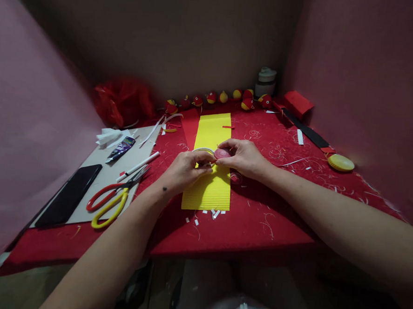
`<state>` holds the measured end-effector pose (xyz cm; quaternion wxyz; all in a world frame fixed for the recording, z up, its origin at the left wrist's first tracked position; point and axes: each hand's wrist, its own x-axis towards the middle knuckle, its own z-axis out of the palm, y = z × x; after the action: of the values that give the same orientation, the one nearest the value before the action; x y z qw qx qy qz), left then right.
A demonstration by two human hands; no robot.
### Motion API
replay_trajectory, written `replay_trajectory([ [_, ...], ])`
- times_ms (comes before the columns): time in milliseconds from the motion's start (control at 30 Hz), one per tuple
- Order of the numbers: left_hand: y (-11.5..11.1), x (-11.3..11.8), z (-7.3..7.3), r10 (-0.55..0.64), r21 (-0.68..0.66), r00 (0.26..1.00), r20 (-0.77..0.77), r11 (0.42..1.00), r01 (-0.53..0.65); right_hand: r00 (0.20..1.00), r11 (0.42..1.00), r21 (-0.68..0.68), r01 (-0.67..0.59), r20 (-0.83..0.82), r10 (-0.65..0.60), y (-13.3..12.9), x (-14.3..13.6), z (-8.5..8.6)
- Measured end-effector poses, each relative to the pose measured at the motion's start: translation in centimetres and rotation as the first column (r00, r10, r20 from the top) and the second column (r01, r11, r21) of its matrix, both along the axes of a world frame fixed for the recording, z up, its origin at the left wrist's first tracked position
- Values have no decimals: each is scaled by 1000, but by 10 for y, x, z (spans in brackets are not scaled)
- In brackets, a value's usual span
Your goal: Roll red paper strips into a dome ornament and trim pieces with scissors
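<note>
Pinched in right hand (245, 158), fingertips nearly together: pinkish round piece (222, 154), held over yellow corrugated sheet (207, 197). Left hand (186, 170) curled beside piece, hold unclear. Piece best kept steady, lightly pressed.

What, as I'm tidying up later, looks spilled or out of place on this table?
Mainly litter: loose threads are strewn across the red cloth, and small white scraps lie scattered by the yellow sheet's near edge. No spill shows.
</note>
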<state>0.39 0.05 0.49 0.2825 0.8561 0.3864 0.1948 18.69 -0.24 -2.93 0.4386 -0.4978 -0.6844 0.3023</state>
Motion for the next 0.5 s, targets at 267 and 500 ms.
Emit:
replay_trajectory([
  [267, -2, 2, 6, -44, -141, 998, 53, 989, 51, 1000, 999, -26, 23, -12, -24, 1, 1, 1],
  [500, -1, 7, -3, 131, -13, 987, 94, 991, -131, 999, 999, -14, 35, -8, -35, -2, -2, 2],
])
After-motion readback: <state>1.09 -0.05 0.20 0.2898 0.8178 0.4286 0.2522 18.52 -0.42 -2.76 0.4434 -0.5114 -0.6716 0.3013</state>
